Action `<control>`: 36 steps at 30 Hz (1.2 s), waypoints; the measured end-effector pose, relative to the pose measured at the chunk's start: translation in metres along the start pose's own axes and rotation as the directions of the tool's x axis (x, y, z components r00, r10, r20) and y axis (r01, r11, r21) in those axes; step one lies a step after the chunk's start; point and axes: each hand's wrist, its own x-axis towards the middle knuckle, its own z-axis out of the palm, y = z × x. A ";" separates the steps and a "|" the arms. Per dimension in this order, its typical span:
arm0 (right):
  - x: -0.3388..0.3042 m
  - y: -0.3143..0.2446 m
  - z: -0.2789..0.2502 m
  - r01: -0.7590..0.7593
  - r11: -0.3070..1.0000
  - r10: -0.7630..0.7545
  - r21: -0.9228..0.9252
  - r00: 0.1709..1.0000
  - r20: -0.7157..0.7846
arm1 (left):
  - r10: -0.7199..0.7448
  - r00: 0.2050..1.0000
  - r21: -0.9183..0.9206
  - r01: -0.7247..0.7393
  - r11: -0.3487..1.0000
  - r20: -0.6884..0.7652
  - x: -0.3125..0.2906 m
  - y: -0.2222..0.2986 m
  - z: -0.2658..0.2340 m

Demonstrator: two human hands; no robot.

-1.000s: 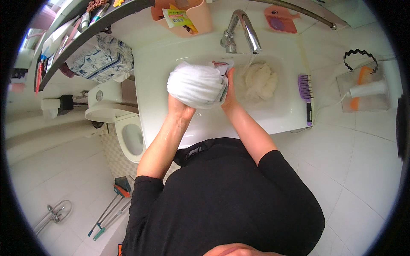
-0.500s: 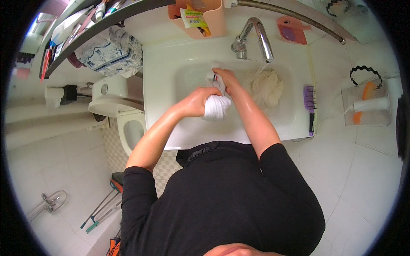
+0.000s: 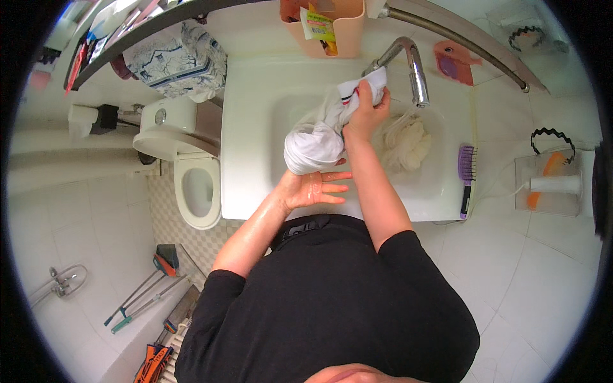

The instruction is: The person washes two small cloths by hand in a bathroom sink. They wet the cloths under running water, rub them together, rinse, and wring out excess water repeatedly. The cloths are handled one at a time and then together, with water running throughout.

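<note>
My right hand is closed around a wet white garment over the sink. One end of it, with a narrow red-and-dark stripe, sticks up past my fingers near the faucet. The rest hangs down to the left in a twisted, rounded bundle. Just below that bundle, my left hand is wet and open, fingers spread to the right; its upper edge lies close under the cloth, and I cannot tell if they touch. Water runs from the chrome faucet onto a crumpled cream cloth in the basin's right side.
A purple brush lies along the sink's right rim. Behind the sink stands a peach container with packets. To the left are a toilet and a patterned cloth cover. A dark shelf edge crosses the upper left.
My left hand has let go of the garment and opened, moving down toward the sink's front. My right hand has shifted right with the garment, lifting its striped end toward the faucet; the bundle has loosened.
</note>
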 end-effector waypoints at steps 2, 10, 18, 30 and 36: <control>0.006 -0.004 -0.011 0.024 0.999 -0.021 -0.031 0.995 0.098 | 0.048 0.998 0.051 -0.046 0.998 -0.035 -0.007 0.011 -0.008; -0.008 0.007 -0.051 0.146 0.906 0.020 -0.397 0.922 0.385 | 0.779 0.562 0.910 -0.107 0.401 -0.278 0.015 0.054 -0.005; 0.006 0.052 -0.079 -0.762 0.561 0.814 -0.323 0.579 0.045 | 0.547 0.642 0.603 0.161 -0.782 0.537 0.025 0.059 0.030; 0.037 0.141 -0.110 -0.695 0.713 0.689 -0.094 0.719 -0.088 | 0.535 0.759 0.584 0.257 -0.770 0.371 0.023 0.028 0.038; 0.050 0.142 -0.090 -0.116 0.783 0.051 -0.612 0.991 -0.123 | 0.574 0.756 0.814 0.098 -0.572 0.313 0.009 0.016 0.037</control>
